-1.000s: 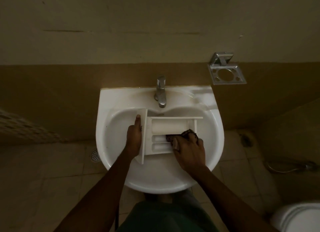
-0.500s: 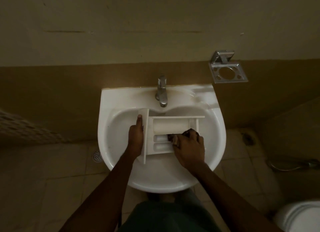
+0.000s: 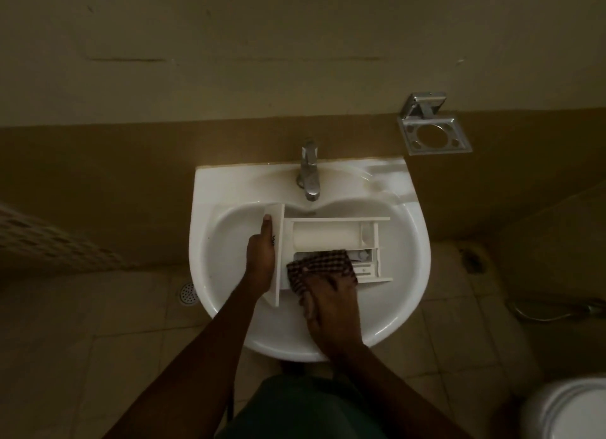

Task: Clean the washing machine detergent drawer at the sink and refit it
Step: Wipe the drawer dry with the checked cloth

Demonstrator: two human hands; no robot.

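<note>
The detergent drawer [image 3: 328, 238] lies across the bowl of the sink [image 3: 417, 242], just near of the tap [image 3: 310, 173], with its front panel to the left. The left hand [image 3: 260, 258] grips that panel, thumb straight along its face. The right hand [image 3: 331, 307], fingers curled, presses a checked cloth [image 3: 319, 268] into the drawer's near compartments.

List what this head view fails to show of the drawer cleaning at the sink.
All in the head view:
Near compartments of the white plastic detergent drawer: covered by the dark checked cloth and the right hand.
Right hand's grip on the cloth: motion blur.
Drain of the white ceramic sink: hidden under the drawer.
Water from the chrome tap: too dim to tell.
White toilet: cut off by the bottom-right edge.
</note>
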